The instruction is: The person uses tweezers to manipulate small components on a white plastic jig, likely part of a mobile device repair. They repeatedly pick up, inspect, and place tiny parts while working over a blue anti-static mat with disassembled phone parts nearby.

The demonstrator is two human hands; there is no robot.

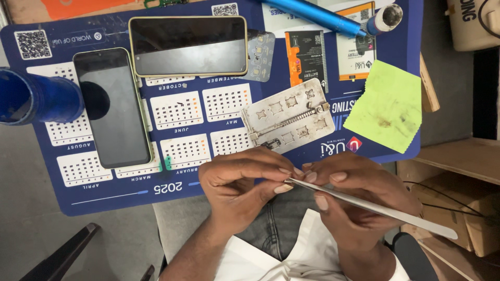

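While both hands meet over the lap, the work looks early:
Left hand [237, 179]: fingers pinched shut at the tip of the long flat silver metal tweezers [364, 205] (any tiny part there is hidden).
Right hand [351, 195]: closed around the tweezers.
Done: two dark-screened smartphones [112, 106] lie unopened on the blue calendar mat [125, 195].
Left: the grey metal holding jig [289, 115] stands unused.

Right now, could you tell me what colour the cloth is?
Light green cloth, slightly stained; head view.
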